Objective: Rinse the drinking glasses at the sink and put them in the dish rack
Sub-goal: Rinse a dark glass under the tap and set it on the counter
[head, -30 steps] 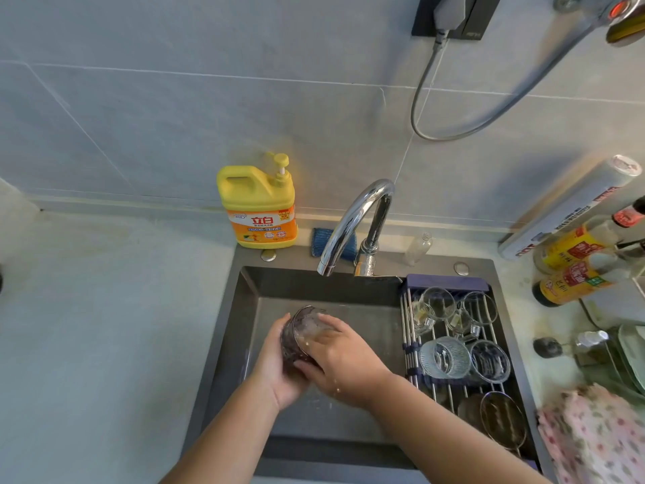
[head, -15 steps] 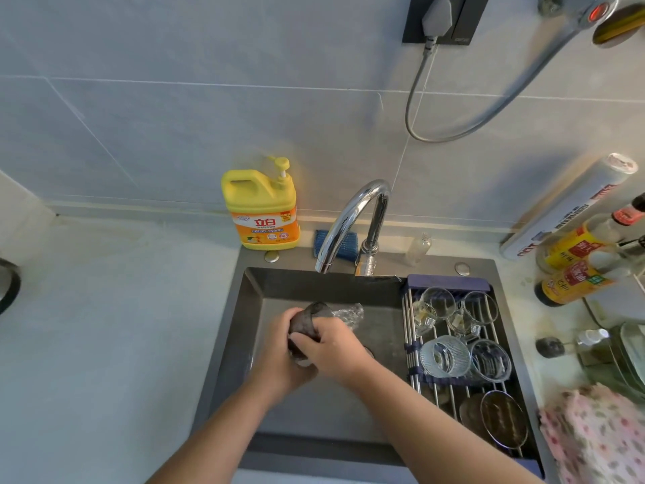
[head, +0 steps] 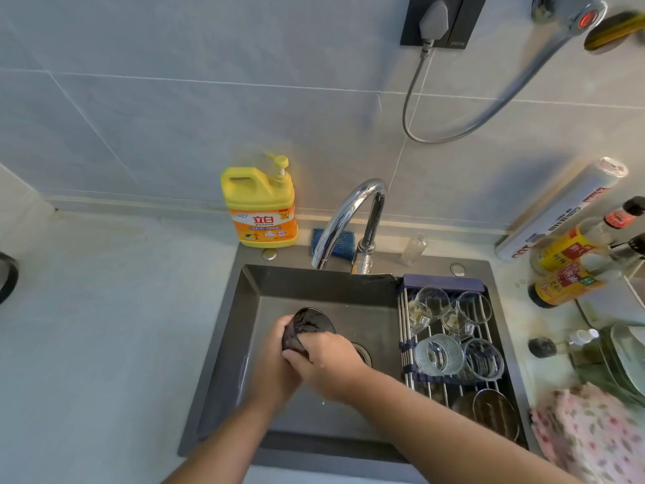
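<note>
A dark-tinted drinking glass [head: 307, 324] tilts over the grey sink [head: 251, 298], its mouth facing up and away from me. My left hand [head: 275, 365] cups it from below and the left. My right hand [head: 331, 365] wraps its lower side, fingers curled over the wall. The chrome faucet [head: 343, 218] arches above with its spout just beyond the glass; no water stream shows. The dish rack [head: 405, 330] spans the sink's right side and holds several clear glasses [head: 439, 354], some ribbed.
A yellow detergent jug [head: 260, 204] and a blue sponge [head: 343, 244] stand behind the sink. Sauce bottles [head: 565, 284], a foil roll [head: 562, 207], a pink floral cloth [head: 593, 434] and stacked plates [head: 624, 361] crowd the right counter. A drain [head: 363, 354] sits beside my right hand.
Both hands turned the glass so its mouth now faces up and away. The camera view rose slightly. The hands stayed over the middle of the sink.
</note>
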